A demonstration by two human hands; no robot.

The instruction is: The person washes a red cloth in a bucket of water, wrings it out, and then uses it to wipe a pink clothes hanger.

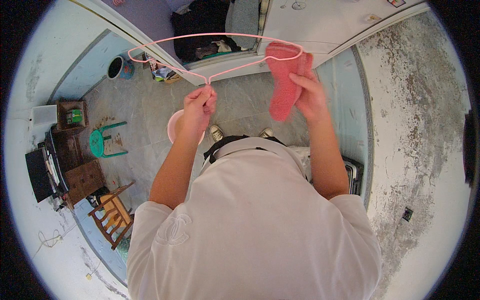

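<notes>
My left hand (pixel 201 105) is closed around the hook end of a pink clothes hanger (pixel 225 34), which stretches out in front of me with its long bar farthest away. Fluffy red-pink socks (pixel 283 86) are in my right hand (pixel 310 95), thumb on the near side and fingers mostly hidden behind. The upper part of the socks is at the right end of the hanger, whose wire passes in front of the fabric. Whether they are hooked over it, I cannot tell. The toe part hangs down towards me.
A pink basin (pixel 175 125) is on the tiled floor below my left forearm. Leftward are a green stool (pixel 97 143), a wooden chair (pixel 114 213) and a bin (pixel 120 68). Ahead, dark clothes (pixel 198 26) lie behind a white-framed opening (pixel 225 68). A stained wall (pixel 412 112) rises at right.
</notes>
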